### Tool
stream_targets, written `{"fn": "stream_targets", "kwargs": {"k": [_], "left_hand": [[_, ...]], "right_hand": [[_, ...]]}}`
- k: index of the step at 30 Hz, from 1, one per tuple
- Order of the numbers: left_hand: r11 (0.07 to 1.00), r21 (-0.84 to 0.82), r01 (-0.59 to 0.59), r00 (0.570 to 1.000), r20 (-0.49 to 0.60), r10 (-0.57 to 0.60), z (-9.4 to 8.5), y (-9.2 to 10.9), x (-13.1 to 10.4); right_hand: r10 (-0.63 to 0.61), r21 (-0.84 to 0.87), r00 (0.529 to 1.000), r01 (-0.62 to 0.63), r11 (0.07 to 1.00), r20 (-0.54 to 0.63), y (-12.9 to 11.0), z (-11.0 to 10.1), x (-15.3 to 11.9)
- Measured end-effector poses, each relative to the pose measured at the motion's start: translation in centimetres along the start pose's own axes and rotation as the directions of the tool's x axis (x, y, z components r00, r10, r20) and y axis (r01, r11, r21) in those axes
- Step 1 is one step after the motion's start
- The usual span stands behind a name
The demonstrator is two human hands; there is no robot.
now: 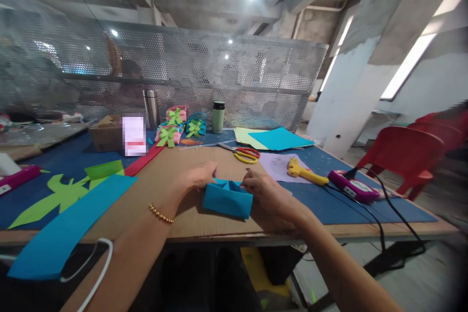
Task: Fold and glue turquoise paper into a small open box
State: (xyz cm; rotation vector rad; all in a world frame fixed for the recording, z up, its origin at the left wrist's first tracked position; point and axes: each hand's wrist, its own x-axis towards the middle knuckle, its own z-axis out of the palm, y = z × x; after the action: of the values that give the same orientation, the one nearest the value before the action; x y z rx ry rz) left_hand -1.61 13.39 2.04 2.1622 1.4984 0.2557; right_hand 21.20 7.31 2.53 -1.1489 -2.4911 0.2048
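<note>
- The blue surface is the biggest thing, and everything here sits on it.
- A big flat piece of brown cardboard lies in the middle.
- A long blue paper strip is on the left, with its near end hanging past the edge.
- The left hand holds the left end of the folded blue paper, fingers closed in.
- The right hand pinches its top right side.
- That folded paper is on the cardboard, between both hands.
- A yellow glue gun lies to the right.
- Scissors with red and yellow handles lie behind the hands.
</note>
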Motion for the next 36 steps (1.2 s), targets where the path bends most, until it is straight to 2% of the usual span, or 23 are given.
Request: {"fn": "stream_targets", "kwargs": {"k": [6,9,14,18,21,26,28,30,32,36], "left_hand": [[1.0,-0.026,-0.005,1.0,-0.02,0.005,0.6,-0.9,0.2],[0.999,-0.032,0.026,0.999,-0.022,-0.027,0.1,-0.3,-0.7],[0.998,-0.013,-0.058,0.993,-0.103,0.057,-0.5,0.7,-1.5],[0.994,-0.057,-0.09,0.989,-0.119,0.083,-0.2,0.4,-0.7],[0.979,-0.094,-0.18,0.971,-0.174,0.162,0.1,-0.3,0.3],[0.943,-0.132,-0.306,0.926,-0.27,0.263,-0.4,-0.9,1.0],[0.933,-0.147,-0.327,0.918,-0.285,0.277,-0.8,-0.8,0.8],[0.929,-0.149,-0.339,0.913,-0.292,0.286,-1.1,-0.6,0.6],[0.928,-0.139,-0.347,0.908,-0.298,0.294,-1.2,-0.6,0.4],[0.915,-0.17,-0.367,0.903,-0.304,0.305,-1.0,-0.6,0.6]], "right_hand": [[-0.121,0.006,0.993,0.121,0.993,0.002,-0.5,-0.1,0.3],[-0.126,0.016,0.992,0.126,0.992,-0.01,-1.1,-0.2,-0.1],[-0.091,0.095,0.996,0.093,0.991,-0.023,-0.9,-0.1,-0.1],[-0.14,0.143,0.989,0.132,0.981,0.05,1.3,0.5,1.2],[-0.115,0.077,0.993,0.112,0.991,0.033,2.6,1.1,2.7],[-0.003,-0.017,1.0,0.004,1.0,0.015,2.2,0.9,6.0],[-0.025,0.042,0.998,0.022,0.999,0.063,1.7,0.4,7.5],[-0.087,0.182,0.985,0.059,0.982,0.152,1.3,0.0,8.6],[-0.112,0.346,0.974,0.038,0.937,0.195,1.4,-0.2,9.1],[0.029,0.575,0.989,-0.106,0.811,0.142,2.2,0.0,8.6]]}}
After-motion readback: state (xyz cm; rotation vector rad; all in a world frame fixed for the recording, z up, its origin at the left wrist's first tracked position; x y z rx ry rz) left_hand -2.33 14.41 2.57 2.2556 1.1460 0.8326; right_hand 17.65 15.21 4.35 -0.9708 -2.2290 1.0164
